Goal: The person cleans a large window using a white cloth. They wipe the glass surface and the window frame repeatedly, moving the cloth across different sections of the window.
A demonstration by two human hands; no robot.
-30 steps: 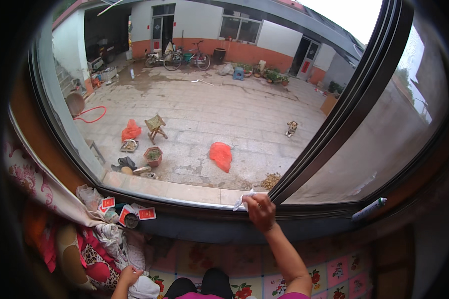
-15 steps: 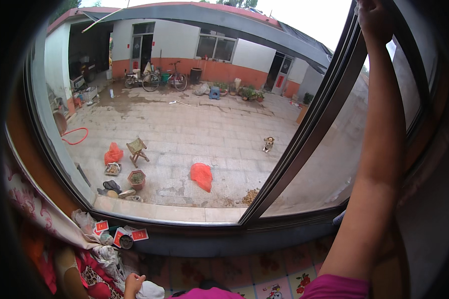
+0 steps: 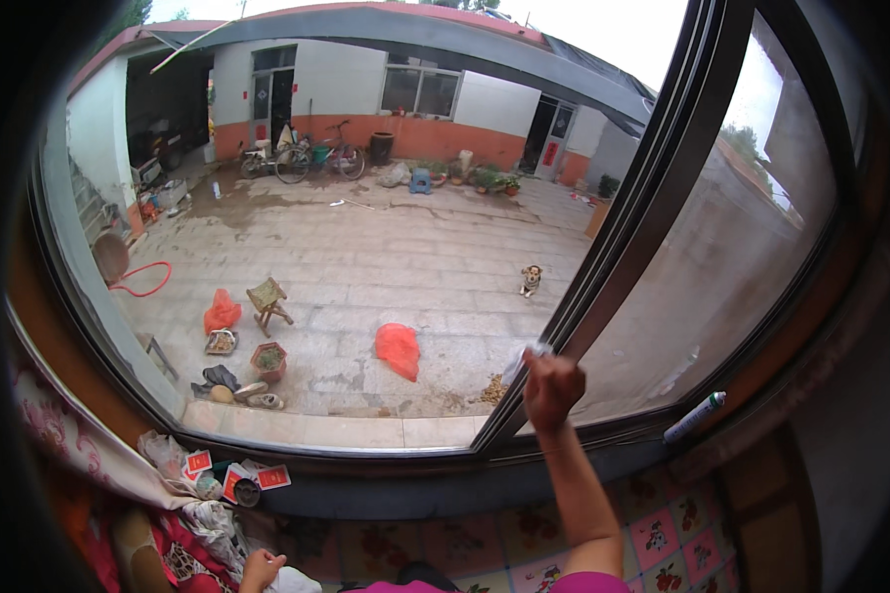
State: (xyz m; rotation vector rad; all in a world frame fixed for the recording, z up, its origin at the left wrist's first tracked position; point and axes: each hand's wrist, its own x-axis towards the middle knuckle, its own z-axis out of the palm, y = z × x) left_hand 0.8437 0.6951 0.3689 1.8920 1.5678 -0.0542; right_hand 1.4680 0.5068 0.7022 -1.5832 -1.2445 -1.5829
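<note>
My right hand (image 3: 554, 387) is closed around a crumpled white cloth or tissue (image 3: 520, 362), held at the lower part of the dark upright frame (image 3: 613, 262) of the sliding window. The wad is partly hidden by my fingers and a little blurred. At the lower left, my left hand (image 3: 262, 569) stays low with its fingers curled, at a white cloth (image 3: 295, 581) bunched beside it. Its grip shows only in part. Right of the upright stands a dusty glass pane (image 3: 653, 326); at the left, the courtyard shows through the window.
A white and green tube (image 3: 695, 417) lies on the right sill. Red cards (image 3: 273, 477), a plastic bag (image 3: 163, 453) and a small dark jar (image 3: 246, 491) crowd the left sill. Clothes (image 3: 183, 553) pile below them. Outside are a dog (image 3: 531, 281), a folding stool (image 3: 268, 302) and a red bag (image 3: 398, 351).
My right hand has come down from the top of the window upright to its lower part, with the white wad in it. My left hand has hardly moved.
</note>
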